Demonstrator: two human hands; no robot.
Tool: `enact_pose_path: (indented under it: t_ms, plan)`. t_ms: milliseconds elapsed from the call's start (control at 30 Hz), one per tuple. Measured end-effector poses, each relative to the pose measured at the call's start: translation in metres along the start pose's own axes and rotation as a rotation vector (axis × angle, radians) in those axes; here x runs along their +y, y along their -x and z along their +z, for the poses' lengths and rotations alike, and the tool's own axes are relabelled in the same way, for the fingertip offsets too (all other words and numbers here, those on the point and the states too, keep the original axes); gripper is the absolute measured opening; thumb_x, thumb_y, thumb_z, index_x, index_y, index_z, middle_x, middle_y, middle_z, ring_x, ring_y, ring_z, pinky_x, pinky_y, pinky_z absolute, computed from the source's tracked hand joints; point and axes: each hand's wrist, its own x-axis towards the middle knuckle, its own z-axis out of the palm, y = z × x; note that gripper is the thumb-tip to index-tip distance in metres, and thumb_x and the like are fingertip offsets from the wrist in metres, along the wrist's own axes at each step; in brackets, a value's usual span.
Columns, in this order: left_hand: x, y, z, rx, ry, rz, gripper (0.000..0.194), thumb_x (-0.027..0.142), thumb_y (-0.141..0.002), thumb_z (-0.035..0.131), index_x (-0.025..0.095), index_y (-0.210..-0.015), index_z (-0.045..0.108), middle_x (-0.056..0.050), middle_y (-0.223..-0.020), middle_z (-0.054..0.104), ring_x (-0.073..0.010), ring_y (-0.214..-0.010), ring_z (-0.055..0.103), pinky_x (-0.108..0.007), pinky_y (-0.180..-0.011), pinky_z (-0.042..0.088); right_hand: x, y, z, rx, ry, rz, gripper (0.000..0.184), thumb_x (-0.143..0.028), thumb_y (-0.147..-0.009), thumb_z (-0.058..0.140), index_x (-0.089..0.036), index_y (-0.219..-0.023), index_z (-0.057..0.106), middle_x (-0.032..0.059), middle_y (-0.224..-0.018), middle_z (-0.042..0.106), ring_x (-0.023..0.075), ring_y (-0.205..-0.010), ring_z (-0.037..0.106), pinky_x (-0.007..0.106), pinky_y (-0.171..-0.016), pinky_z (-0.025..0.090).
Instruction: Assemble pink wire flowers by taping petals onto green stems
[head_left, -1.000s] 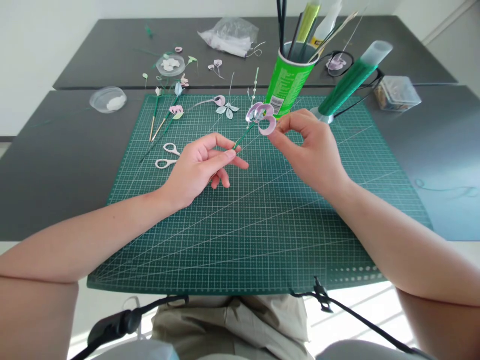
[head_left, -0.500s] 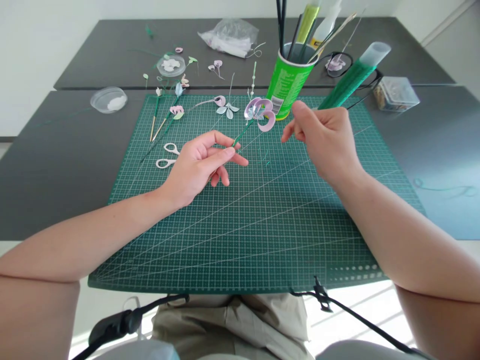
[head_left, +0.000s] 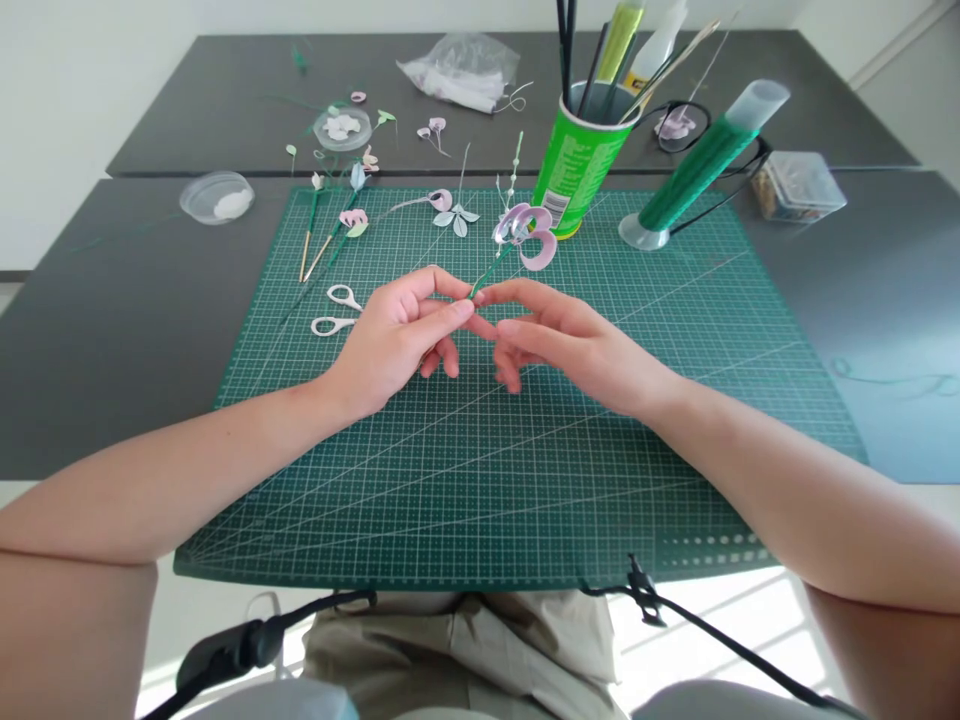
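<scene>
Between the thumb and index finger of my left hand is the green stem of an artificial flower, its curled purple petals tilted up to the right. My right hand reaches in from the right. Its index fingertip meets the left fingertips at the stem, while the thumb stays apart from that finger. White-handled scissors lie by my left hand, which hides their blades. Farther back on the green cutting mat are a pale blue five-petal flower and a purple petal on a wire.
A green can of sticks stands behind the flower. Right of it are a green-wrapped tube on a round foot and a clear box. Small wrapped flowers, shallow dishes and a plastic bag lie at the back left.
My right hand has come down and left from beside the tube to the flower's stem, its index finger extending. The left hand keeps its hold, nearly still.
</scene>
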Motion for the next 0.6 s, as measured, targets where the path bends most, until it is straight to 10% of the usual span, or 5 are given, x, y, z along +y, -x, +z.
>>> enact_pose_path:
  t_ms: [167,367,600]
  plan:
    - [-0.001,-0.001,0.000,0.049,-0.008,-0.048,0.010,0.026,-0.095,0.067,0.019,-0.098,0.061,-0.004,-0.088,0.081,-0.0069,-0.043,0.059,-0.018,-0.035,0.034,-0.002,0.002,0.000,0.142,0.343,-0.063,0.010,-0.027,-0.107,0.054,-0.021,-0.101,0.059,-0.0122,-0.050,0.030,0.0069,-0.041,0.023,0.023,-0.040,0.019]
    - [0.000,-0.002,-0.003,-0.039,-0.145,-0.110,0.009,0.027,-0.096,0.065,0.019,-0.099,0.062,0.002,-0.074,0.075,-0.0046,-0.040,0.049,-0.019,-0.039,0.032,-0.012,0.015,0.002,0.108,0.703,-0.555,0.016,-0.017,-0.103,0.062,-0.015,-0.093,0.074,-0.0076,-0.055,0.052,0.0035,-0.046,0.035,0.020,-0.044,0.027]
    - [0.000,0.005,0.000,-0.179,-0.533,-0.034,0.013,0.023,-0.097,0.063,0.019,-0.096,0.075,0.002,-0.086,0.082,-0.0072,-0.052,0.059,-0.022,-0.050,0.042,-0.032,0.027,0.002,0.374,0.586,-0.723,0.017,-0.020,-0.098,0.073,-0.023,-0.086,0.084,-0.0050,-0.051,0.062,0.0053,-0.039,0.038,0.023,-0.039,0.033]
